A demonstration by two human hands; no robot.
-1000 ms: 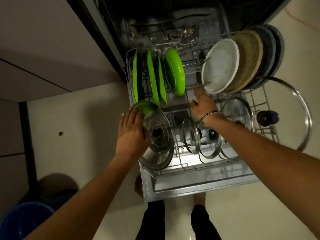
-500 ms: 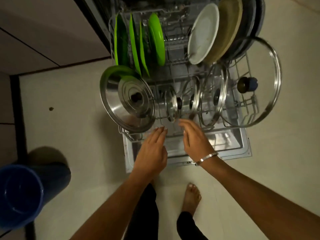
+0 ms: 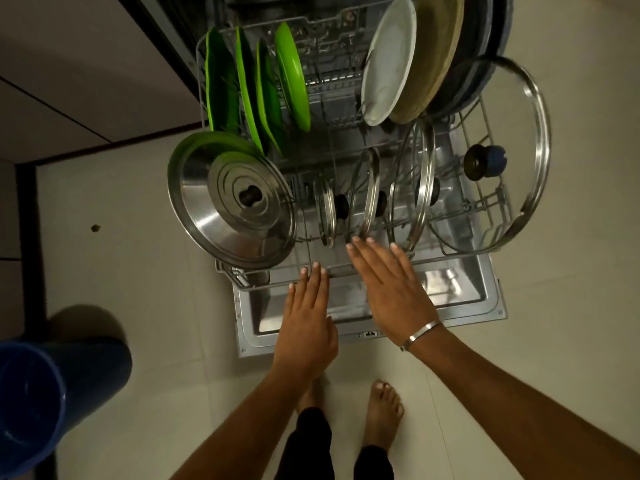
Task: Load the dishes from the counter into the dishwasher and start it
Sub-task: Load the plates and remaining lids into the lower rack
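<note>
The dishwasher's lower rack (image 3: 450,259) is pulled out over the open door (image 3: 485,306). It holds several green plates (image 3: 291,77) at the back left, a white plate (image 3: 388,64) with larger plates behind it, a steel lid (image 3: 221,216) at the front left, several small glass lids (image 3: 367,192) upright in the middle and a big glass lid (image 3: 533,161) on the right. My left hand (image 3: 308,317) lies flat with straight fingers at the rack's front rim. My right hand (image 3: 391,282), also flat, reaches over the front rim toward the small lids.
A blue bucket (image 3: 45,403) stands on the tiled floor at the lower left. Cabinet fronts (image 3: 69,81) run along the upper left. My bare feet (image 3: 384,407) stand just in front of the door.
Both hands left the lids and plates and came back to the rack's front rim. The steel lid now leans free at the front left. The view has shifted back.
</note>
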